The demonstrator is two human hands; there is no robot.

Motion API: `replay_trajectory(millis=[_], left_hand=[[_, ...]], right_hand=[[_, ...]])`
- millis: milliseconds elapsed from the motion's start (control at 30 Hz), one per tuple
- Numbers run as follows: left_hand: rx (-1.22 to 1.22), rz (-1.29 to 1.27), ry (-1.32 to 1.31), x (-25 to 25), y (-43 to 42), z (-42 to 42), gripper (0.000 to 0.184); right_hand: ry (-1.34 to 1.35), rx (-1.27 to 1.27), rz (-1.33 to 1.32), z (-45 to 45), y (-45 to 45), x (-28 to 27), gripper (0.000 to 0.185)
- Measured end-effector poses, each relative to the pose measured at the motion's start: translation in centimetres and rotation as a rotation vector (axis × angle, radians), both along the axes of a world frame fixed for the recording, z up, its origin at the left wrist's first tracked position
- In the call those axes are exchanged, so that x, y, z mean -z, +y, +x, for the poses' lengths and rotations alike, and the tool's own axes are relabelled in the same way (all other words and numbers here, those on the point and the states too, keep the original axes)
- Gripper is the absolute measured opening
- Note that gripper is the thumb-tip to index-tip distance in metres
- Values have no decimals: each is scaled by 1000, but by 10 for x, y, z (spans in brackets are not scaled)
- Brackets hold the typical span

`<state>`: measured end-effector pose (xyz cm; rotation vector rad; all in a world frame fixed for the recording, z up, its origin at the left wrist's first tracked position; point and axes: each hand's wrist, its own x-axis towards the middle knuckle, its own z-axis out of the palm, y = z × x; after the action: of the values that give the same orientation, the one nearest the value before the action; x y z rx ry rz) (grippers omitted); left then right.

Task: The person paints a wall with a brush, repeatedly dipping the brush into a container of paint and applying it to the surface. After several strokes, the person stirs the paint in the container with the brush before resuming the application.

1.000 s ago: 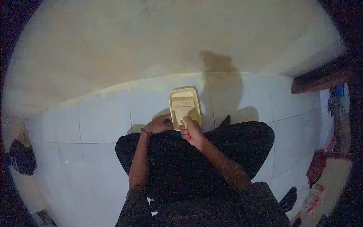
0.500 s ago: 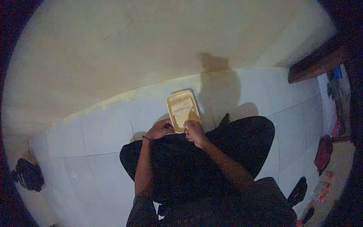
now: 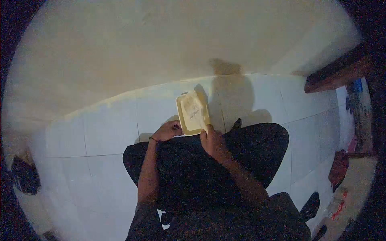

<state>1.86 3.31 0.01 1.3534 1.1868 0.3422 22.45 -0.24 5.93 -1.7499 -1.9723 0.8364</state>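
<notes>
A small cream-yellow tray [image 3: 181,117] rests on the tiled floor in front of my crossed legs. My right hand [image 3: 211,139] is wrapped round the handle of a wide, flat brush [image 3: 193,105]; its head lies tilted over the tray, reaching the far right rim. At the tray's near left corner is my left hand [image 3: 169,130], its fingers curled in and close to the rim. Whether they pinch the tray's edge is hard to make out.
A beige wall [image 3: 132,52] rises beyond the pale floor tiles [image 3: 108,136]. A dark wooden piece [image 3: 329,76] juts in at the right. Dark bags [image 3: 25,175] lie at the far left, with a red cloth [image 3: 338,168] at the right.
My right hand has moved slightly right and turned, and the brush now tilts across the tray's right side instead of lying flat inside it. My left hand stays by the near left corner.
</notes>
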Motion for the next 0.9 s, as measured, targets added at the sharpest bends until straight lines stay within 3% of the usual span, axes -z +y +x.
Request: replay_trajectory(millis=[67,100,167,267,367,500,567,667,767,900], left_hand=[[2,-2,-165,10,2,-1,22],[-1,8,-164,11,4,-1,22],[-6,-9,-156,8,5,1,23],[78,81,-4,11,6,1,21],[10,-50,-111,18,5,0,20],[48,8,-112,29,0,-4,22],[82,93,-11,29,0,-3,22],[52,53,-57,45,1,-4,21],[43,19,-111,50,1,-6,21],[82,107,15,43,1,-7,21]], right_hand=[[-100,-39,-99,4,6,-23,26],[-99,-42,-89,9,12,-33,26],[-179,-326,51,25,20,-51,26],[-243,-283,-65,42,35,-64,26],[-231,-261,-165,55,41,-37,27],[-190,-165,-244,44,29,-14,27],[-203,-332,-101,40,26,-21,28],[-257,-354,11,37,24,-13,28],[-219,-214,-159,38,28,0,29],[-247,-261,-79,40,31,1,30]])
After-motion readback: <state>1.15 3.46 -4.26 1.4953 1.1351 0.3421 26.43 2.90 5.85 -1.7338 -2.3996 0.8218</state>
